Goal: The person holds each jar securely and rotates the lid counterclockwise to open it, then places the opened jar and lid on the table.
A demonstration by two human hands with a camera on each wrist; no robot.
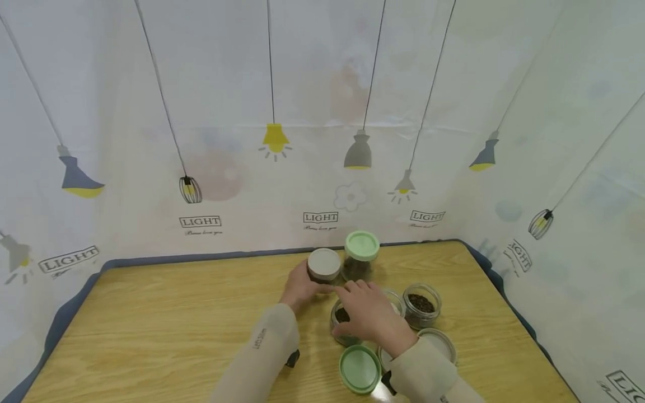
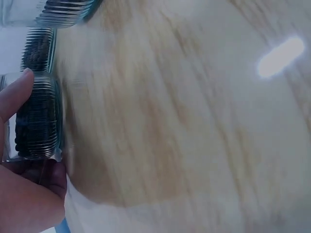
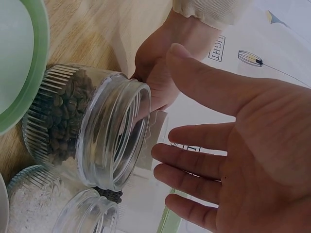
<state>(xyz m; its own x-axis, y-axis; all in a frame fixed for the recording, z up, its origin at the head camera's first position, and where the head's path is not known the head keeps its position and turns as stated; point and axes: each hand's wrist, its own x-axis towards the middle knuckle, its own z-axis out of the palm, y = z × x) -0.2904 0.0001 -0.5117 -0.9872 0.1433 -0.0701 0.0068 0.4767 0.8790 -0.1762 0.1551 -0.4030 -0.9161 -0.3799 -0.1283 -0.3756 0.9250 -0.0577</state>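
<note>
Your left hand (image 1: 300, 288) grips a white-lidded jar (image 1: 325, 265) at the counter's (image 1: 176, 324) far side, apparently placing it; your right hand (image 1: 372, 314), empty, fingers extended, likely needs the near green lid (image 1: 360, 369) next.

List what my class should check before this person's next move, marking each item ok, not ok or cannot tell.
1. Left grip has hold of the white-lidded jar: ok.
2. That jar's lid is screwed tight: cannot tell.
3. Right grip is free: ok, it holds nothing.
4. Green-lidded jar at the back is covered: ok.
5. Jar of dark beans is covered: not ok, its mouth is bare.
6. Loose green lid fits the bean jar: cannot tell.
</note>
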